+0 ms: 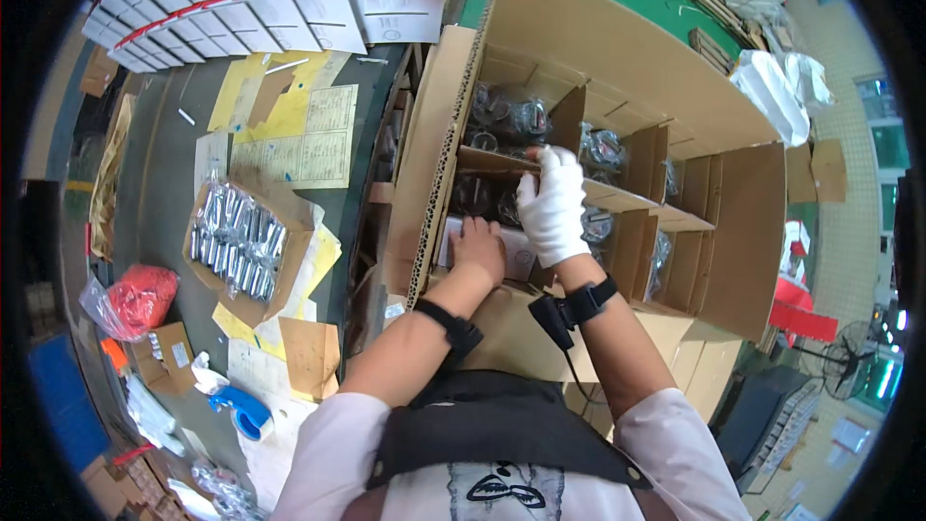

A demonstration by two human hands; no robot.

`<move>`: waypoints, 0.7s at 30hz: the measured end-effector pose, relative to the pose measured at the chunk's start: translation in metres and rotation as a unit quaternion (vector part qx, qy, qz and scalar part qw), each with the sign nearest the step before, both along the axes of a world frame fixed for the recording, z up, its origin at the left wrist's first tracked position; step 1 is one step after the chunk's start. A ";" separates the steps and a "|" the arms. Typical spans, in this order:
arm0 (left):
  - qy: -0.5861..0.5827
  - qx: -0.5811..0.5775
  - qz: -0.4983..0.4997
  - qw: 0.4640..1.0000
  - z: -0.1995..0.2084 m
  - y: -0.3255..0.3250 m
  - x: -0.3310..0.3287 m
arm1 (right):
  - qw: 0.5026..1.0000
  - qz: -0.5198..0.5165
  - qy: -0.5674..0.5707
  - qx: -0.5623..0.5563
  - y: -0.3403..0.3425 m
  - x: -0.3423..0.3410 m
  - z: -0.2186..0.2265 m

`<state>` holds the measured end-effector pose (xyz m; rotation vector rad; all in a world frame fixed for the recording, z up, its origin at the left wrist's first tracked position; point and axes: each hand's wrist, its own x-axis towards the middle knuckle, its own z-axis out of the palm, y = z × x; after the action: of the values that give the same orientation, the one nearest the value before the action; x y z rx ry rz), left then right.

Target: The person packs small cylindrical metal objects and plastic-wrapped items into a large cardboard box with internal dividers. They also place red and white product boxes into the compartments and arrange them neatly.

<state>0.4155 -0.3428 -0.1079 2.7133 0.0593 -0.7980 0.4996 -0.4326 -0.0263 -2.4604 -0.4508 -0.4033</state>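
Note:
A large open cardboard carton (pixel 627 34) stands before me, split by cardboard dividers (pixel 625 197) into several compartments. Clear-wrapped, dark or shiny round items (pixel 603 147) lie in many of them. My left hand (pixel 479 253), bare, is bent over a white box (pixel 518 257) in the near left compartment, its fingers on the box's top. My right hand (pixel 554 205), in a white glove, is over the middle divider, thumb on the near side and fingers on the far side, closed around its edge. The glove hides the divider there, and its fingertips are partly out of sight.
On the dark bench at left, a small open carton (pixel 297 222) holds several wrapped metal cylinders (pixel 238 241). White boxes (pixel 289 19) stand in rows at the back left. A blue tape dispenser (pixel 243 412) and a red bag (pixel 145 301) lie nearer. The carton's tall walls surround both hands.

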 end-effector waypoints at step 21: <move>0.196 -0.070 -0.078 0.975 0.005 0.024 0.019 | 0.948 0.100 -0.040 -0.301 -0.001 -0.031 -0.037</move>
<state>0.4350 -0.3186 -0.1028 2.4139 -0.1201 -1.3224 0.4688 -0.4341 -0.0636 -2.9440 -0.9690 -0.3109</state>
